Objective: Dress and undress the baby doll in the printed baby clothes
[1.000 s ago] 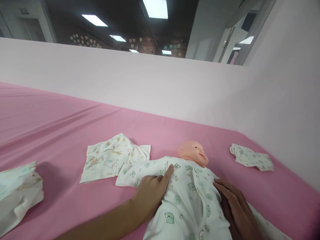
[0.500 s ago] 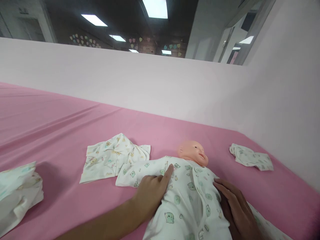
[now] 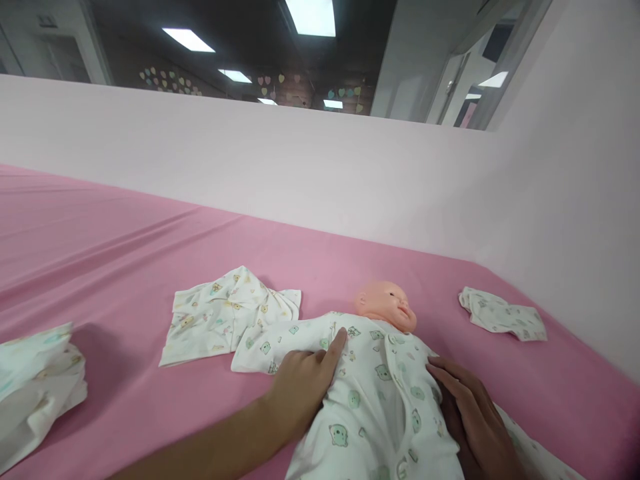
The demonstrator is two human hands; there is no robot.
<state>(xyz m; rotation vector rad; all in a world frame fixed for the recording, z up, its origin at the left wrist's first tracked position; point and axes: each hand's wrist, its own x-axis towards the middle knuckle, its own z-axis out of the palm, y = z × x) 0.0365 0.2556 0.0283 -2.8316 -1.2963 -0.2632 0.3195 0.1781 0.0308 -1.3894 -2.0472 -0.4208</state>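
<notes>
A baby doll lies on its back on the pink sheet, its head turned to the right. It wears a white garment with green animal prints, its front edges meeting down the middle. My left hand rests at the garment's left side, index finger stretched out on the chest below the shoulder, the other fingers curled and partly hidden at the sleeve. My right hand lies along the garment's right side, fingers extended and touching the cloth, thumb hidden.
A patterned white cloth lies left of the doll, and a bundled cloth at the far left. A small folded cloth is at the right. Behind the pink sheet stands a white wall with a window above.
</notes>
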